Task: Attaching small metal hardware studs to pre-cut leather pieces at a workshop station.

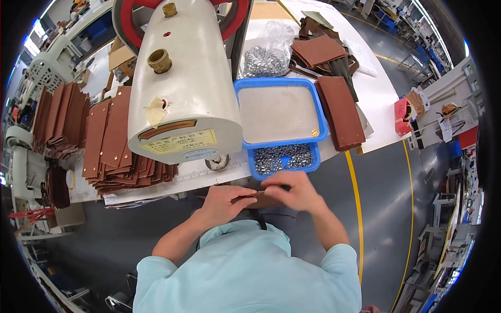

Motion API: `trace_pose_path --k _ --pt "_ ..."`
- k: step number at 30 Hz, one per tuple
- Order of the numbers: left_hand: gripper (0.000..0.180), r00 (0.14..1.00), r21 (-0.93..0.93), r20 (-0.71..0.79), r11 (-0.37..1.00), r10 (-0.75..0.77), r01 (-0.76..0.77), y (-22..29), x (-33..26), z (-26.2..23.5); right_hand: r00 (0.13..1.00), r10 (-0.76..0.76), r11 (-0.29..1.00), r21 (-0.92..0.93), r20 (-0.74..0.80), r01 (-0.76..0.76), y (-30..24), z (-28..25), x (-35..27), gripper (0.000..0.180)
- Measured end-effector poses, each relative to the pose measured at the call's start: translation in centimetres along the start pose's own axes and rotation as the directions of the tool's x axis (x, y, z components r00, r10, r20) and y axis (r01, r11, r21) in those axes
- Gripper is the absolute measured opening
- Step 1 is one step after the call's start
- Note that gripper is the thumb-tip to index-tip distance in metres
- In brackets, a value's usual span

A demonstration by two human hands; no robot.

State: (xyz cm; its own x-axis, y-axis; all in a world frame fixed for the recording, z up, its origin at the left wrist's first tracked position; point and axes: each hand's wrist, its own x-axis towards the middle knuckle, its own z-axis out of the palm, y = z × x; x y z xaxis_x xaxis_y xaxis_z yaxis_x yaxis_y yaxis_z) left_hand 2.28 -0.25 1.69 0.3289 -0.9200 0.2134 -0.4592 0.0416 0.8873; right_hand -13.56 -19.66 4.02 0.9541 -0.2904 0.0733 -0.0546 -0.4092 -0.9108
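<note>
My left hand (224, 202) is closed on a brown leather piece (265, 200), thumb and fingers pinching its left part low in front of my body. Above the right part of that piece is my right hand (296, 192), fingers bent and thumb close to the index finger. Whatever may be between those fingertips is too small to make out. Just beyond the right hand sits a blue tray of small metal fasteners (282, 158). A larger blue tray (279, 82) with a grey bottom overlaps it, a few gold-coloured pieces in its corner.
A big white machine (182, 88) with a red wheel stands over the table. Stacked leather pieces (107, 141) lie to its left, more (340, 112) right of the trays. A clear bag of metal fasteners (266, 57) lies behind. The table's front edge is just beyond my hands.
</note>
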Motion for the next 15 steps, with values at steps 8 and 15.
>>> trace_pose_path --k 8,15 --pt "0.016 0.997 -0.199 -0.043 0.978 -0.069 0.059 0.3 -0.5 1.1 0.977 0.033 0.817 -0.557 -0.213 -0.149 6.1 0.2 2.3 0.021" --pt "0.018 0.999 -0.141 0.01 0.989 -0.045 0.046 0.1 -1.4 0.2 0.978 0.032 0.801 -0.58 -0.206 -0.149 7.8 0.7 3.2 0.014"
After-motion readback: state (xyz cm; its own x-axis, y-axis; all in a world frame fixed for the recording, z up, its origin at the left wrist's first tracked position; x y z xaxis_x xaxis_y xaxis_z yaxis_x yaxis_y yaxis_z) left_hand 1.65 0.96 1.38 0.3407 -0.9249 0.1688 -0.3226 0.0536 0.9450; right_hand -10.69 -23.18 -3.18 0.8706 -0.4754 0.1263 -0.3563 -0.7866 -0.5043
